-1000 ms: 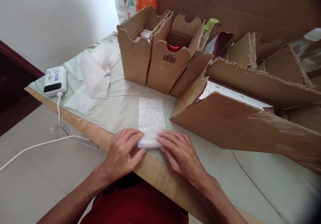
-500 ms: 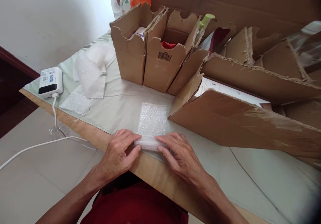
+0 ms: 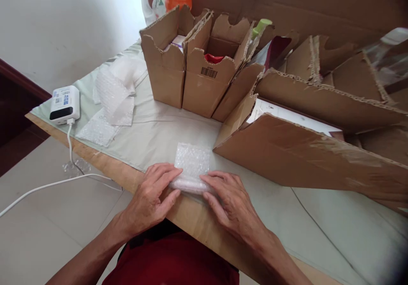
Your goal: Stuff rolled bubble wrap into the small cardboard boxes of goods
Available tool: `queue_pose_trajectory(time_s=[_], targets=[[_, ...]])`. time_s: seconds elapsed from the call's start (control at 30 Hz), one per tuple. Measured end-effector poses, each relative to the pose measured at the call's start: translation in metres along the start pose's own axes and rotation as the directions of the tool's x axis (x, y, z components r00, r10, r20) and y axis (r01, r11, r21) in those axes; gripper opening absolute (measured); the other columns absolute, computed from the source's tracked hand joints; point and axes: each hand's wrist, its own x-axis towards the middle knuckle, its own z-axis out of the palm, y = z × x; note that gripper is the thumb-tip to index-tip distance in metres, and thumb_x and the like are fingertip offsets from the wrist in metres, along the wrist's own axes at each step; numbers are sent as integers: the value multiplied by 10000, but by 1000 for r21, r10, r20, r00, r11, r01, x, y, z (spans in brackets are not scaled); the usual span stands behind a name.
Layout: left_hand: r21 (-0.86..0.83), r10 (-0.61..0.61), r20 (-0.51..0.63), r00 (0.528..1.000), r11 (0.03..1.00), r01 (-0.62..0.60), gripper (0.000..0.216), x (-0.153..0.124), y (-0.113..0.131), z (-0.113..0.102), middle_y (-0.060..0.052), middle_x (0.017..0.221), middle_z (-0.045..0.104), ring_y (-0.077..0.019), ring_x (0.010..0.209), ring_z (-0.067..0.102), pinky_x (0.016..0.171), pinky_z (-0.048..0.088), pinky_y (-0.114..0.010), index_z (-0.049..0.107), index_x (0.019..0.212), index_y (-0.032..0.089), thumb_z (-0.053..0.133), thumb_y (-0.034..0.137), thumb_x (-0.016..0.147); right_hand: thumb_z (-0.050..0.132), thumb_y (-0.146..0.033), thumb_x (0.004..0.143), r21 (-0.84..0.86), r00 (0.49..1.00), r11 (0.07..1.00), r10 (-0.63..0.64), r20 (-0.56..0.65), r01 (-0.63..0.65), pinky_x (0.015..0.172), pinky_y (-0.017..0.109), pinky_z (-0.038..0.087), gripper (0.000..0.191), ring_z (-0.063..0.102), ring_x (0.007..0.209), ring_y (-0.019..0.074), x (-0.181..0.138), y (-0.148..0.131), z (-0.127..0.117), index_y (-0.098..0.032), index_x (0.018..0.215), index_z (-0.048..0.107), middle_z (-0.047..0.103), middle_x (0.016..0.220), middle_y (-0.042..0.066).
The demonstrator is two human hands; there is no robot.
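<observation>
A strip of bubble wrap (image 3: 192, 159) lies near the table's front edge, its near end rolled up into a thick roll (image 3: 191, 184). My left hand (image 3: 156, 193) grips the left end of the roll between thumb and fingers. At the right end, my right hand (image 3: 226, 195) holds it the same way, thumb on the near side and fingers on top. The flat part of the wrap stretches away from me beyond the roll. Whatever the roll may contain is hidden by its layers.
Loose bubble wrap sheets (image 3: 116, 91) lie at the left, near a white power bank (image 3: 65, 104) with a white cable (image 3: 70, 144). Cut cardboard boxes (image 3: 204, 83) stand along the back. A long cardboard box (image 3: 302, 157) holding a white box (image 3: 293, 117) occupies the right.
The roll has turned away from me and become thicker. The flat part of the bubble wrap beyond it is shorter. Both hands remain at the roll's ends.
</observation>
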Motion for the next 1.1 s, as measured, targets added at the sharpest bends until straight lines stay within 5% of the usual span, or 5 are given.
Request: queue_pose_trajectory(time_s=[0.43, 0.57, 0.73, 0.9, 1.1], targets=[[-91, -336, -202, 920, 942, 324, 354, 11, -3, 9, -83, 1001, 688, -236, 932, 645, 865, 532, -414, 613, 1277, 168, 607, 293, 946, 551, -186, 985, -113, 995, 993, -43, -91, 33, 891, 453, 492, 254, 663, 1033, 281, 19, 4, 13, -197, 1229, 620, 757, 1109, 99], [-620, -633, -47, 773, 625, 475, 636, -9, 19, 12, -124, 1291, 645, -240, 1147, 656, 969, 548, -399, 403, 1487, 216, 658, 356, 920, 570, -271, 991, 151, 970, 975, 186, -155, -163, 851, 408, 536, 240, 677, 950, 239, 19, -3, 8, -223, 1215, 640, 753, 1060, 75], [-825, -617, 234, 752, 283, 489, 880, -5, 34, 21, -138, 1275, 685, -258, 1209, 656, 1040, 529, -388, 232, 1584, 181, 706, 412, 880, 581, -271, 968, 374, 947, 878, 322, -1, -299, 871, 379, 563, 201, 660, 1090, 239, 2, -29, -5, -268, 1129, 701, 727, 1163, 63], [-729, -524, 355, 774, 363, 581, 875, -5, 39, 22, -101, 1213, 735, -246, 1049, 725, 921, 592, -351, 217, 1614, 257, 685, 432, 895, 621, -430, 921, 579, 868, 667, 470, 160, -468, 694, 307, 577, 450, 632, 1192, 269, -16, -22, -20, -266, 1340, 616, 598, 1424, 120], [-569, -379, 433, 818, 588, 574, 828, -6, 54, 37, -105, 1315, 704, -259, 1159, 709, 993, 580, -373, 239, 1620, 321, 657, 347, 906, 771, -451, 746, 796, 857, 371, 395, 331, -478, 875, 344, 520, 446, 662, 944, 219, -28, -8, -34, -202, 1108, 697, 738, 1020, 54]])
